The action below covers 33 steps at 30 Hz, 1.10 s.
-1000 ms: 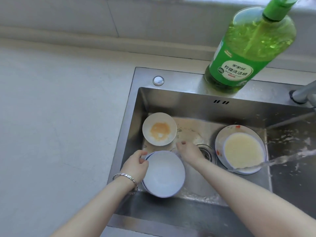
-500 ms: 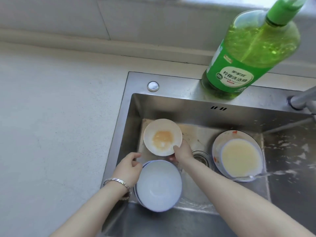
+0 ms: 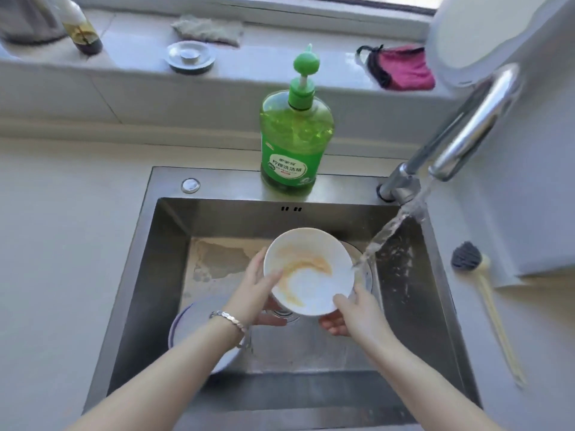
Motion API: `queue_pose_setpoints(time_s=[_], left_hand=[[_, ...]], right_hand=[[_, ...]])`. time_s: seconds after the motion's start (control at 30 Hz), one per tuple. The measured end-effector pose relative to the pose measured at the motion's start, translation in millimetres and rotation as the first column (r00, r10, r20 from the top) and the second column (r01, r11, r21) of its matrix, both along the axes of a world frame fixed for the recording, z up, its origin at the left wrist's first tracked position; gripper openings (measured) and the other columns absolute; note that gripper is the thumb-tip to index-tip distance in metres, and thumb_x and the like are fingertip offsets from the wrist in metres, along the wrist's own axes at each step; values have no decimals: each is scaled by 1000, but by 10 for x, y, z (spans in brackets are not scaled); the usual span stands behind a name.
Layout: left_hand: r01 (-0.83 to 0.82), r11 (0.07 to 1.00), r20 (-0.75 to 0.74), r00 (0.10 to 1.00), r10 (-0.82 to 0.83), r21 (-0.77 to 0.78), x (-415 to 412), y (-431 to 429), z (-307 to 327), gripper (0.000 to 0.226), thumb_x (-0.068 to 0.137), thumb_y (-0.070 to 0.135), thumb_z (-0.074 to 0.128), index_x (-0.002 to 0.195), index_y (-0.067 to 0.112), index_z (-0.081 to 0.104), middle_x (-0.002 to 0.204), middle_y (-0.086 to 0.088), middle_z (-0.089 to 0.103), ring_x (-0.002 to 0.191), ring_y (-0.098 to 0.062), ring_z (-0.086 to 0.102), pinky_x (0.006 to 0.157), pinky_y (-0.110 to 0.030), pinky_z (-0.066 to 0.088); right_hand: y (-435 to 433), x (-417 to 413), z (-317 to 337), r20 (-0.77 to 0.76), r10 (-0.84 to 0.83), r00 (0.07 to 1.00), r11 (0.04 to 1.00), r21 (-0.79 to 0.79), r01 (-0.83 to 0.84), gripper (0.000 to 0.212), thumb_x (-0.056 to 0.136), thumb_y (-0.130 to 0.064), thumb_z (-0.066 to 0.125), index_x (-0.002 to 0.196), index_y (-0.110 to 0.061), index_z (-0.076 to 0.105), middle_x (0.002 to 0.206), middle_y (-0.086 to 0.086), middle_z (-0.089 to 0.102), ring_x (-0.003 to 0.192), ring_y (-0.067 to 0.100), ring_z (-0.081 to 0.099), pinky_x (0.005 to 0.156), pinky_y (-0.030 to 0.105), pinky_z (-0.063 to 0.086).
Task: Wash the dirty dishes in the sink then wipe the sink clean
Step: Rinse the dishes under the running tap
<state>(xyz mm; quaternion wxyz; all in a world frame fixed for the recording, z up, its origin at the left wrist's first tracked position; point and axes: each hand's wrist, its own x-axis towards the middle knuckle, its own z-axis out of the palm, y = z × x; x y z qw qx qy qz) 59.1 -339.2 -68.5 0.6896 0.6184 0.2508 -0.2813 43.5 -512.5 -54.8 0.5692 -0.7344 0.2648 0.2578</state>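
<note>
Bowl (image 3: 311,275), wet, may slip: left hand (image 3: 255,290) at 9 o'clock, right hand (image 3: 354,312) at 5, each grip holding its rim.

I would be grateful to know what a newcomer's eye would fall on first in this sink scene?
Likely the white bowl smeared with orange residue, gripped by the left hand and right hand over the middle of the steel sink. Water from the faucet at the right strikes the bowl's right rim. The bright green dish soap bottle stands on the sink's back ledge.
</note>
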Motion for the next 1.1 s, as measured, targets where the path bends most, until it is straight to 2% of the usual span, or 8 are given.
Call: queue_pose_setpoints(time_s=[0.13, 0.23, 0.33, 0.43, 0.63, 0.77, 0.93, 1.1], left_hand=[[-25, 1000, 14, 1000, 25, 10, -173, -376, 42, 61, 83, -9, 34, 103, 46, 47, 116, -1, 56, 94, -35, 63, 66, -52, 57], [13, 1000, -12, 1000, -13, 5, -241, -482, 109, 67, 80, -9, 27, 94, 54, 47, 109, 4, 55, 78, -31, 66, 50, -39, 56], [57, 998, 11, 998, -58, 31, -275, -488, 197, 69, 80, -8, 28, 96, 57, 45, 108, 7, 53, 86, -29, 62, 50, -35, 55], [101, 994, 64, 993, -103, 34, -307, -509, 270, 69, 82, -7, 33, 102, 58, 42, 109, 12, 51, 93, -24, 59, 51, -36, 55], [53, 999, 60, 997, -53, -1, -251, -433, 397, 67, 72, -3, 38, 100, 58, 44, 103, 6, 58, 83, -20, 63, 50, -39, 55], [128, 989, 58, 989, -133, 71, -312, -365, 423, 69, 75, -2, 33, 98, 62, 40, 108, 13, 50, 91, -22, 59, 52, -38, 56], [110, 988, 2, 994, -111, 110, -334, -418, 429, 58, 83, -3, 33, 104, 51, 38, 102, 10, 51, 79, -24, 63, 48, -33, 55], [240, 948, -134, 967, -215, 210, -221, -328, 507, 36, 86, 11, 42, 114, 34, 38, 100, 0, 51, 68, -26, 64, 42, -24, 49]], right_hand=[[-355, -197, 202, -19, 204, 979, 971, -121, -205, 45, 95, -13, 42, 137, -17, 28, 99, 10, 63, 75, 13, 65, 67, 24, 56], [-528, -278, 288, 96, 547, 832, 723, -555, -411, 73, 89, -10, 44, 147, -14, 0, 144, 5, 27, 131, 20, 28, 108, 26, 26], [-505, -263, 355, -10, 863, 505, 391, -620, -680, 87, 77, -9, 46, 148, -14, -4, 152, 1, 13, 139, 19, 14, 110, 25, 20], [-329, -87, 258, -200, 904, 378, 191, -603, -775, 96, 79, -15, 53, 146, -6, -14, 156, 10, -3, 144, 24, -3, 117, 30, 11], [-120, -147, 211, 110, 977, 181, 211, -500, -840, 84, 74, -6, 54, 147, -20, 15, 154, -7, 14, 140, 20, 19, 107, 31, 34], [-397, -113, 123, -19, 998, 66, 32, -726, -687, 79, 79, -10, 52, 148, -18, 14, 158, -6, 3, 144, 14, 8, 115, 25, 8], [-339, -151, 53, 40, 993, 111, 107, -702, -704, 59, 86, -30, 60, 139, -17, 38, 151, 1, 29, 136, 20, 29, 109, 29, 22], [-453, -391, 157, 432, 820, 376, 570, -560, -602, 25, 85, -21, 64, 78, 2, 65, 77, 15, 64, 79, 23, 55, 72, 25, 41]])
